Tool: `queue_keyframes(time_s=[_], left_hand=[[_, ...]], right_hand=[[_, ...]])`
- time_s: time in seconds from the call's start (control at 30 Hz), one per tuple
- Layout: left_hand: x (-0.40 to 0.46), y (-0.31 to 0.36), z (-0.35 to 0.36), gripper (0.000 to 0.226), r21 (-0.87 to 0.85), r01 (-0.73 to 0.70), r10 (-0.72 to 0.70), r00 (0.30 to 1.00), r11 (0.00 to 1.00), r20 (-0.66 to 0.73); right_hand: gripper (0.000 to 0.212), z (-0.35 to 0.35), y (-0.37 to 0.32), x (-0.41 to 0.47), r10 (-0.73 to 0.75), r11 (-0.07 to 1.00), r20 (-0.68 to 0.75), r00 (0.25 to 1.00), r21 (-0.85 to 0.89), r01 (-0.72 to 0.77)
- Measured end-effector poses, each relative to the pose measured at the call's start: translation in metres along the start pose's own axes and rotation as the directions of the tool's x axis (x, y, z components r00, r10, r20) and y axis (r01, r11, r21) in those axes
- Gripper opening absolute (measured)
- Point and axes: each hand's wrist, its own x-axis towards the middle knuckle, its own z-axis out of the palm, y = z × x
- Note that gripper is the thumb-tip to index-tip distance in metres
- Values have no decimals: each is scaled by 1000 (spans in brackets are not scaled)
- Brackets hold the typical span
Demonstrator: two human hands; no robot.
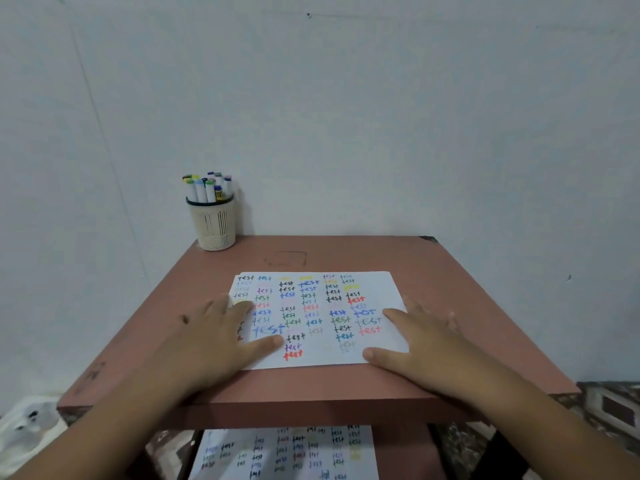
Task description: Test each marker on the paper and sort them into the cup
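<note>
You are pressing both hands flat on the paper (pixel 320 318), which is lying in the middle of the surface (pixel 450 289) and is already crowded with the word "test" in many colours. Your left hand (pixel 221 336) is resting palm down over the sheet's left edge, fingers straight and spread, thumb reaching in toward the centre. Your right hand (pixel 420 341) is mirroring it on the right edge, fingers straight, thumb pointing inward. Neither hand is holding anything.

The markers (pixel 207 187) are all standing, caps up, in the cup (pixel 214 221) at the far left corner of the surface, well apart from the sheet. No loose marker is showing anywhere.

Judging by this, the sorting looks finished or nearly so, and you are steadying or squaring the sheet. To do that well, be keeping the pressure even through both palms so the sheet is not creasing or skewing, and be lining its near edge up with the front of the surface. A second written sheet (pixel 287 452) is lying on the shelf below.
</note>
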Motion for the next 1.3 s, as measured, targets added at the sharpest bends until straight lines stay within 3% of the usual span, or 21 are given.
queue_keyframes(time_s=[0.33, 0.67, 0.97, 1.13, 1.3], left_hand=[[57, -4, -5, 96, 42, -36, 35, 999, 998, 25], [149, -10, -12, 100, 78, -12, 10, 1000, 997, 25], [178, -17, -6, 109, 69, -21, 21, 1000, 997, -1], [166, -14, -8, 109, 12, -34, 33, 999, 999, 9], [93, -13, -23, 101, -135, -105, 102, 994, 985, -26]], right_hand=[[100, -4, 9, 64, -38, 998, -10, 999, -42, 37], [101, -22, 18, 163, -19, 997, -36, 999, -77, 16], [92, -25, 11, 177, -2, 999, -38, 999, -46, 0], [91, -29, 13, 166, -3, 1000, -27, 1000, 31, 3], [80, -39, 18, 94, -42, 964, -37, 998, 261, 50]])
